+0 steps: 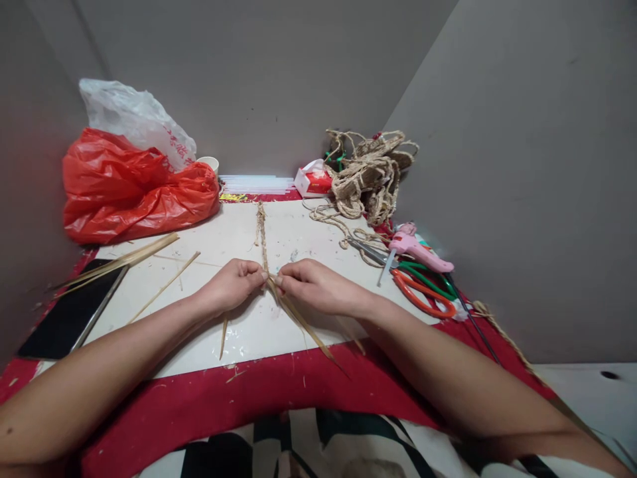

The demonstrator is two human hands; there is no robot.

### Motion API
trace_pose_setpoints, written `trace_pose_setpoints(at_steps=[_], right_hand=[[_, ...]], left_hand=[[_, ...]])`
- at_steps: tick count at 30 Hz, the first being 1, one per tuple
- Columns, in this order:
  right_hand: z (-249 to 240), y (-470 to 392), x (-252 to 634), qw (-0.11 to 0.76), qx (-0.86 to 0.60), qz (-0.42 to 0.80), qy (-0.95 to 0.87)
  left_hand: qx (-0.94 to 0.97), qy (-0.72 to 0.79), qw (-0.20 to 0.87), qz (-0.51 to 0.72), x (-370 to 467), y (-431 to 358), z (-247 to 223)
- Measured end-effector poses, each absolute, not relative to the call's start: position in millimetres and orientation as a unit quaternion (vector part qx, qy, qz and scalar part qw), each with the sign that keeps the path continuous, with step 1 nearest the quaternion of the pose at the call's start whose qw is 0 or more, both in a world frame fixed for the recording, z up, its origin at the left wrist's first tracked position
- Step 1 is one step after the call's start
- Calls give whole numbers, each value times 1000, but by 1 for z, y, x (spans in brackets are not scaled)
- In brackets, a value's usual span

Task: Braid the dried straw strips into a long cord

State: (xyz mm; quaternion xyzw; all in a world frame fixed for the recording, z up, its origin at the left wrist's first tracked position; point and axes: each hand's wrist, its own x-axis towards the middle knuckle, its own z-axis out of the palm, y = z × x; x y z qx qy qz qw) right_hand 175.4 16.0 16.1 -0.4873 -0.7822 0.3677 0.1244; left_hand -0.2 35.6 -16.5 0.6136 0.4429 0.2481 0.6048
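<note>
A thin braided straw cord (263,239) runs down the middle of the white board (209,226), with loose straw strands (311,332) fanning out from its lower end. My left hand (239,284) pinches the cord's lower end from the left, fingers closed. From the right, my right hand (311,284) pinches strands at the same spot, its fingers also closed and close to the left fingertips. One short strand end (223,335) hangs below my left hand. Loose straw strips (166,285) lie on the board beyond my left forearm.
Red bag (139,192), clear bag and black phone (74,312) at left. White sticks (256,184) and a tissue pack (313,179) lie at the back. Coiled straw rope (371,172), pink glue gun (418,249) and orange-handled scissors (423,295) are at right. Grey walls stand behind.
</note>
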Motion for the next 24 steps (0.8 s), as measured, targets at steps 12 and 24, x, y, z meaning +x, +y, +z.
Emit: trace_pose_setpoints(at_steps=[12,24], right_hand=[[-1,-22,149,-1,-505,124,-854],[15,17,179,287,-499,336,-745]], left_hand=[[512,452,685,252,2,24,-18],[475,388,748,253,-2,29,-10]])
